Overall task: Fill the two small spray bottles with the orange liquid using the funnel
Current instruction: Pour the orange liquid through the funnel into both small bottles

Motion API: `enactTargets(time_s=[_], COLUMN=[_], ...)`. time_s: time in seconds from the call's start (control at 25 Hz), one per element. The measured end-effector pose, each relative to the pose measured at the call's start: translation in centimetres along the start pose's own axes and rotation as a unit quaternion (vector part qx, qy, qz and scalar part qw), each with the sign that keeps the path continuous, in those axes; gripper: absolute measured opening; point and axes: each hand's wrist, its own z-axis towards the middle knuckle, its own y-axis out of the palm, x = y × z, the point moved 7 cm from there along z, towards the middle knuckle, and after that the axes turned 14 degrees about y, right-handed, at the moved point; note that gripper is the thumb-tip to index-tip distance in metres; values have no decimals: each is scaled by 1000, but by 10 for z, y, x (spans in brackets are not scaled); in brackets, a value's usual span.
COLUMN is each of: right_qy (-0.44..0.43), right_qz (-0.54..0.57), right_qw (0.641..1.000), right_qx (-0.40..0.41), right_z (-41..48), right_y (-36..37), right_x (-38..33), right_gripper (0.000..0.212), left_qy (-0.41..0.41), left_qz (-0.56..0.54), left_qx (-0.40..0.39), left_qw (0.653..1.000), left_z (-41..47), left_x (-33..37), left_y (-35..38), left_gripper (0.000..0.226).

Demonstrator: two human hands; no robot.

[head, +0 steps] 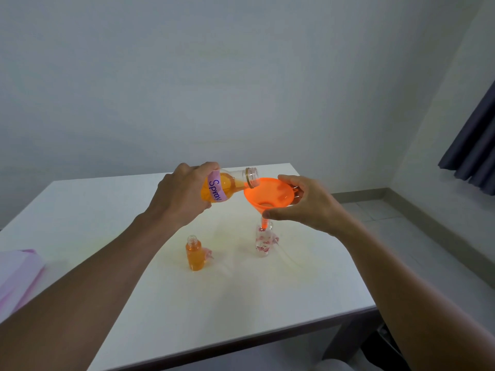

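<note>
Left hand (pixel 184 194) clamped on big bottle (pixel 227 187), tipped near-horizontal, long axis toward right, mouth just over funnel (pixel 269 195) rim. Right hand (pixel 302 204) pinching funnel, spout down in empty flowered bottle (pixel 263 241). Filled bottle (pixel 194 254) standing left on table (pixel 107 210), well apart. Hands apart, funnel between; no stream visible yet

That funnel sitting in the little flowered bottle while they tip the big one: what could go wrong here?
1. The flowered spray bottle is small and stands free; only the right hand steadies the orange funnel, so a nudge might topple it.
2. The "Spray" bottle in the left hand has its mouth at the funnel's rim, so liquid could miss it.
3. Overfilling could spill onto the white table.
</note>
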Motion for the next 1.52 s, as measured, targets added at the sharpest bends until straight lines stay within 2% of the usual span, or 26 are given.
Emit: enactTargets(time_s=[0.6,1.52], right_qy=[-3,0], right_qz=[-8,4], right_qw=[1000,1000], right_qx=[-2,-10], right_z=[0,4], right_y=[-1,2], right_x=[-3,-2], right_gripper=[126,126], left_qy=[54,69], left_qz=[63,57], left_qx=[30,63], left_qw=[996,994], left_z=[8,11], left_x=[16,16], left_y=[-21,-22], left_gripper=[68,63])
